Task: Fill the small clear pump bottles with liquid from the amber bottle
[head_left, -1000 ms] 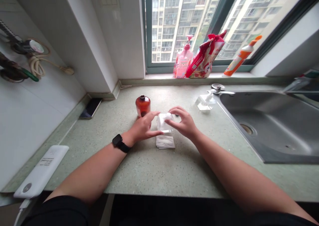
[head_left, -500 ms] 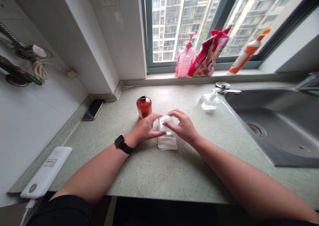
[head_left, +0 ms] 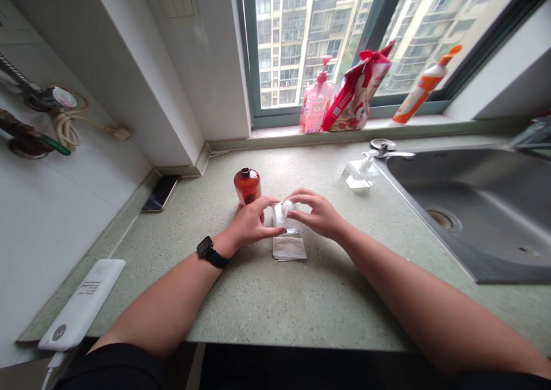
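Observation:
A small white thing with a clear, shiny near edge [head_left: 282,221] lies on the counter between my hands; its kind is hard to make out. My left hand [head_left: 249,221], with a black watch on the wrist, spans it from the left, thumb at the near edge and fingertips at the far edge. From the right, my right hand [head_left: 321,213] pinches the whitish, partly see-through piece [head_left: 287,207] on top of it. Folded white tissues [head_left: 289,249] lie flat just in front. Behind my left hand stands an amber bottle [head_left: 247,184] with an open neck, its lower part hidden.
A clear pump bottle [head_left: 360,173] stands beside the metal sink [head_left: 465,206] on the right. On the left lie a phone [head_left: 160,193] and a white power bank [head_left: 84,304] with a cable. A pink pump bottle [head_left: 316,106], a red bag [head_left: 357,94] and an orange bottle [head_left: 419,94] line the windowsill.
My right hand has shifted slightly, its thumb and fingertips closer around the whitish piece. My left hand stays in place. The camera view has tilted a little.

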Demonstrator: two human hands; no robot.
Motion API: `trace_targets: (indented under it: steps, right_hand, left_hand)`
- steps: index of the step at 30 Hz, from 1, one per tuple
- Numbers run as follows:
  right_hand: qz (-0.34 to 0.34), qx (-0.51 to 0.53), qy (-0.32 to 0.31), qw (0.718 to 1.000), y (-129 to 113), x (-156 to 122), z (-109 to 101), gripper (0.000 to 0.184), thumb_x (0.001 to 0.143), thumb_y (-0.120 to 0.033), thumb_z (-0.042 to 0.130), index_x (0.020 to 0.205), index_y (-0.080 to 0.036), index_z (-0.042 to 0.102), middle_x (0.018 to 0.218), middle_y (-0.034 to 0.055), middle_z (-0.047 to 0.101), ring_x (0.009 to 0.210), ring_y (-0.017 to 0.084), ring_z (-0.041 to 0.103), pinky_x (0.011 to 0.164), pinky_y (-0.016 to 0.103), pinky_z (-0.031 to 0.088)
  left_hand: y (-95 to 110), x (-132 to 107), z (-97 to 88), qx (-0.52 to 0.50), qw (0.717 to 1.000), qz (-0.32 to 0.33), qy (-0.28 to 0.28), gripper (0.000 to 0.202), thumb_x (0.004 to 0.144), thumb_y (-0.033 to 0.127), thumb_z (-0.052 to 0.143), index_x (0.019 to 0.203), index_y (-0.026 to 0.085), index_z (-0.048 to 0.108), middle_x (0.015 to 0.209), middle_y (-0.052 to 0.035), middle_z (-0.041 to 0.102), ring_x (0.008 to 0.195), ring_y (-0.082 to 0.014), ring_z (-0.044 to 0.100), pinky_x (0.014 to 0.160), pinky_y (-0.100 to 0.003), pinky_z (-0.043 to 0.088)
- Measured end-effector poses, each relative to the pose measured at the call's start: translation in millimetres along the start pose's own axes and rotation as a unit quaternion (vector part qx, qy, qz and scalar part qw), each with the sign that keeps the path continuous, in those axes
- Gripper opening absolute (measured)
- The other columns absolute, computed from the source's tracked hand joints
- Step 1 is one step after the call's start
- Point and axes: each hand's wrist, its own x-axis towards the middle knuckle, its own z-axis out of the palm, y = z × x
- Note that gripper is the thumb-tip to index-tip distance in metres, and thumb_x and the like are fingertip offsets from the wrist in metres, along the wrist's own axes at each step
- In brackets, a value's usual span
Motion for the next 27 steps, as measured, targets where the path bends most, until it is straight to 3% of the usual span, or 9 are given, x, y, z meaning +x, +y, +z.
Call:
trace_targets:
  steps: [6, 9, 13, 17, 21, 27]
  right_hand:
    - [0.037, 0.076, 0.026, 0.996, 5.4, -6.8, -2.1, 0.034, 0.089, -0.057, 0.082, 0.105, -0.027, 0.077, 0.114, 0.0071, 0.077, 0.113, 0.026, 0.073, 0.104, 0.050, 0.061]
    - [0.024, 0.085, 0.014, 0.996, 3.4, -8.1, -1.6, 0.031, 0.091, -0.056, 0.080, 0.101, -0.027, 0.078, 0.118, 0.0084, 0.076, 0.118, 0.027, 0.071, 0.107, 0.051, 0.060]
    - [0.025, 0.099, 0.001, 0.995, 2.4, -7.1, 6.2, 0.037, 0.085, -0.055, 0.086, 0.111, -0.029, 0.079, 0.127, 0.0096, 0.073, 0.124, 0.029, 0.070, 0.113, 0.053, 0.056]
    - [0.086, 0.130, 0.006, 0.988, 6.3, -4.9, 15.6, 0.042, 0.082, -0.057, 0.089, 0.112, -0.029, 0.078, 0.133, 0.0103, 0.071, 0.131, 0.031, 0.067, 0.112, 0.055, 0.055]
    - [0.133, 0.171, 0.032, 0.976, 12.7, -3.9, 14.9, 0.060, 0.073, -0.056, 0.095, 0.122, -0.030, 0.071, 0.131, 0.0095, 0.073, 0.129, 0.030, 0.068, 0.115, 0.057, 0.053]
    - [0.107, 0.187, 0.028, 0.976, 14.5, -4.8, 5.0, 0.041, 0.075, -0.057, 0.093, 0.091, -0.026, 0.071, 0.113, 0.0048, 0.071, 0.121, 0.026, 0.068, 0.114, 0.054, 0.054]
  left_hand:
    - [-0.5, 0.1, -1.0, 0.007, 1.000, 0.001, -0.005, 0.068, 0.081, 0.051, 0.091, 0.137, 0.023, 0.065, 0.112, -0.0044, 0.073, 0.070, -0.0137, 0.056, 0.072, -0.031, 0.052]
    - [-1.2, -0.1, -0.8, 0.014, 1.000, 0.008, -0.003, 0.068, 0.082, 0.051, 0.090, 0.137, 0.023, 0.064, 0.116, -0.0052, 0.073, 0.070, -0.0139, 0.056, 0.074, -0.033, 0.053]
    - [-1.9, -0.4, -0.5, 0.023, 1.000, 0.019, -0.002, 0.070, 0.082, 0.053, 0.090, 0.140, 0.024, 0.064, 0.119, -0.0057, 0.073, 0.071, -0.0144, 0.058, 0.078, -0.034, 0.055]
    - [-3.0, -0.6, 0.2, 0.023, 1.000, 0.013, -0.003, 0.071, 0.083, 0.053, 0.090, 0.142, 0.024, 0.063, 0.118, -0.0052, 0.073, 0.072, -0.0147, 0.059, 0.079, -0.034, 0.056]
    - [-3.7, -0.6, 0.5, 0.021, 1.000, 0.007, -0.002, 0.071, 0.082, 0.052, 0.091, 0.140, 0.023, 0.063, 0.119, -0.0054, 0.072, 0.073, -0.0147, 0.059, 0.078, -0.034, 0.055]
    - [-5.0, -0.9, 1.2, 0.014, 1.000, 0.005, -0.007, 0.069, 0.083, 0.049, 0.090, 0.140, 0.023, 0.062, 0.117, -0.0051, 0.071, 0.071, -0.0140, 0.058, 0.073, -0.032, 0.053]
